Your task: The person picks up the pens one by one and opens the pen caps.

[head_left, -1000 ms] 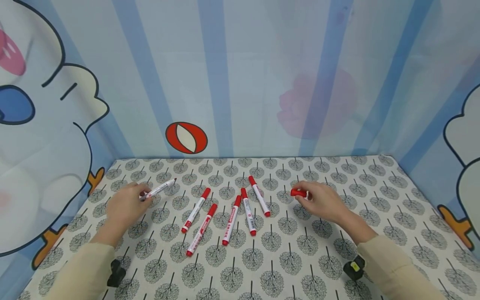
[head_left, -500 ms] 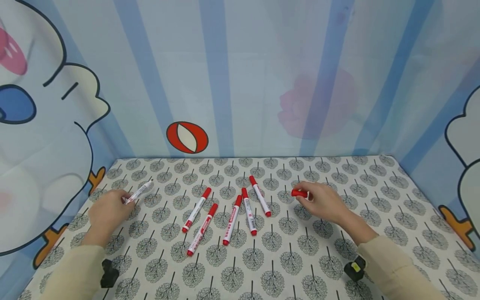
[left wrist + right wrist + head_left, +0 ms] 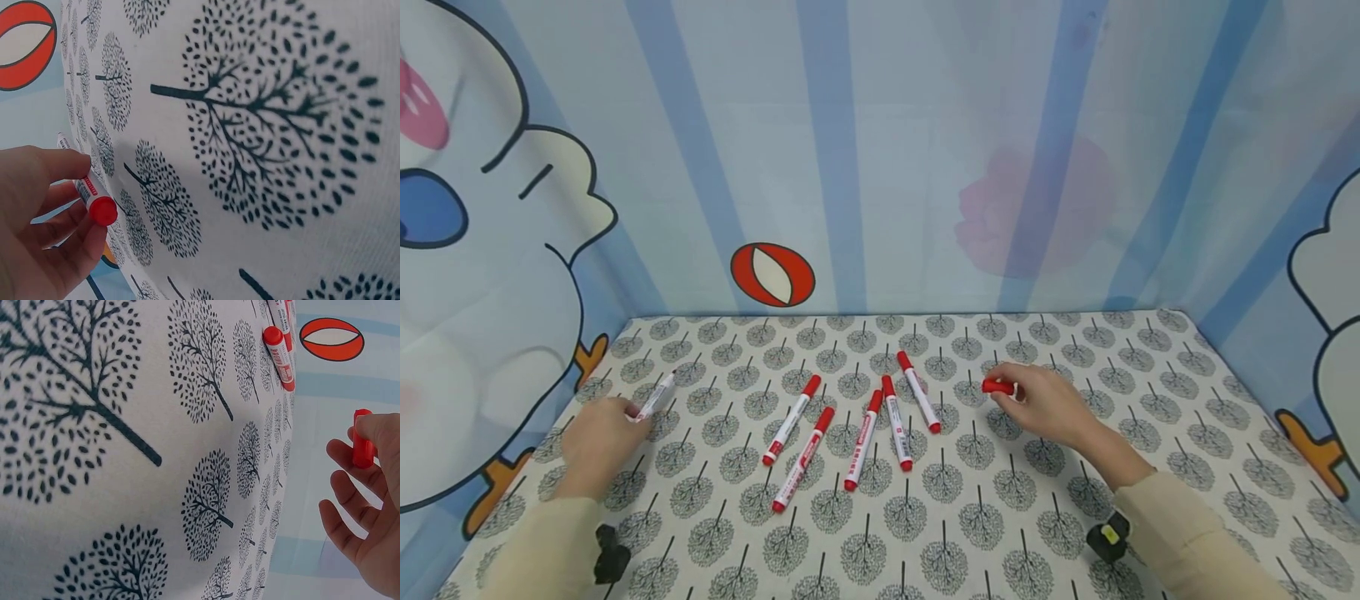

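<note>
On the left side of the table, my left hand (image 3: 601, 442) pinches an uncapped white marker (image 3: 657, 397) between thumb and fingers, its tip pointing up and away. The left wrist view shows the marker's red end (image 3: 102, 211) beside my fingertips. Over at the right, my right hand (image 3: 1043, 402) holds a red marker cap (image 3: 997, 387) between thumb and index finger. In the right wrist view that cap (image 3: 362, 439) is apart from any marker, and the other fingers are loosely bent.
Several capped red-and-white markers lie between the hands, among them one marker (image 3: 919, 392) nearest my right hand and another marker (image 3: 792, 420) toward the left. A tree-print cloth (image 3: 985, 508) covers the table. Behind it stands a printed blue-striped backdrop (image 3: 895, 183).
My left hand has moved left and slightly toward me, carrying the uncapped marker away from the row of markers. My right hand has stayed still with the cap.
</note>
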Available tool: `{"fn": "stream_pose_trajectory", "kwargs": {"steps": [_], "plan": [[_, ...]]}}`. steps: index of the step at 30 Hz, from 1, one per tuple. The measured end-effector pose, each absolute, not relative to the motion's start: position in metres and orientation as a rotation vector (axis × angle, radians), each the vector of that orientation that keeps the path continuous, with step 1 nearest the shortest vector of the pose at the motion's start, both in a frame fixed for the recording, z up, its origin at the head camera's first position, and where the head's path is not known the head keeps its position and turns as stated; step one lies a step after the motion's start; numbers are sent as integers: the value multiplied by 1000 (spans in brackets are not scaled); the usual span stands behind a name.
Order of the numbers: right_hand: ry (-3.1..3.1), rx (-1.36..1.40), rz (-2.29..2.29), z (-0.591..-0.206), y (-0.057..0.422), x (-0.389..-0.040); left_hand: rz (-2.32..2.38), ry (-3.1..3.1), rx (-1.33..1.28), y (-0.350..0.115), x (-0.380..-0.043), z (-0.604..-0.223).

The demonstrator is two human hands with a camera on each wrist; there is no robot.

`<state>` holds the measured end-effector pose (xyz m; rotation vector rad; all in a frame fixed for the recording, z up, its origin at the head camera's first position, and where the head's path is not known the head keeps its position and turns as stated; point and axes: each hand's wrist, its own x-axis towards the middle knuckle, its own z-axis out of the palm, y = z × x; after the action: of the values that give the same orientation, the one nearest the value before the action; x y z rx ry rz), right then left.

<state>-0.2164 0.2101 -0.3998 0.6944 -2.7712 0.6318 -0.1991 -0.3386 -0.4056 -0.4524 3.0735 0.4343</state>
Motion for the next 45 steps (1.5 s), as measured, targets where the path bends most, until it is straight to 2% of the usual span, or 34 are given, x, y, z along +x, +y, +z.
{"fn": "stream_pose_trajectory", "kwargs": {"steps": [45], "plan": [[-2748, 607, 582, -407, 216, -217, 404, 2994, -511, -338, -194, -401]]}}
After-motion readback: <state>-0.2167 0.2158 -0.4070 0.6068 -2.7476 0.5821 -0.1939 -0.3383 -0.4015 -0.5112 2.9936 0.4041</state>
